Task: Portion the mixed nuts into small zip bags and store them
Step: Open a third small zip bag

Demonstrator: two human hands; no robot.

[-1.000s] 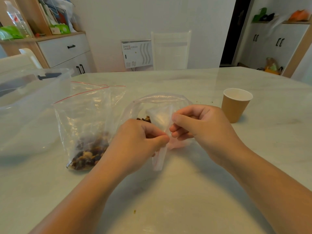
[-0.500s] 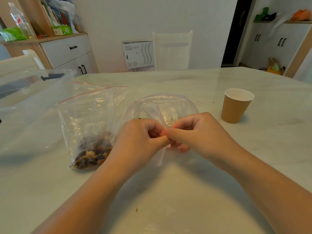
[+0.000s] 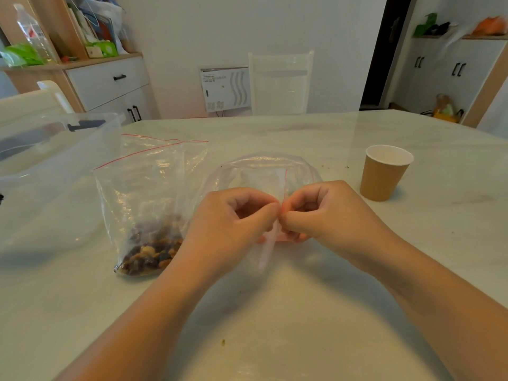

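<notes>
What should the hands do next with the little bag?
Probably slide the pinch along the zip strip to press it shut. Both the left hand and right hand pinch the small bag at one spot, and strip remains either side.

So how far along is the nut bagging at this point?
No sealed portion shows on the table. In hand: left hand and right hand both pinch the red-lined zip edge of a small bag, contents hidden. Left: nuts remain in the big bag, and storing, maybe in the clear bin.
</notes>
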